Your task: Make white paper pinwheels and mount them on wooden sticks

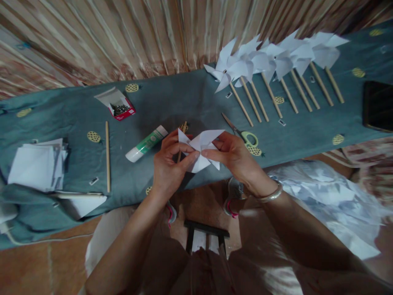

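Both hands hold a white paper pinwheel (201, 148) above the near edge of a blue-grey cloth (184, 98). My left hand (168, 164) pinches its left side, thumb pressed at the centre, with a wooden stick (181, 139) partly hidden behind the fingers. My right hand (235, 157) pinches the centre and right side; a metal bangle is on that wrist. A green and white glue stick (146, 143) lies just left of my left hand. Scissors with pale green handles (242, 133) lie just behind my right hand.
A row of several finished white pinwheels on sticks (270, 65) lies at the back right. A small red box of pins (118, 105), a loose stick (107, 155) and a stack of white paper squares (38, 164) lie to the left. A dark phone (378, 105) lies at the right edge.
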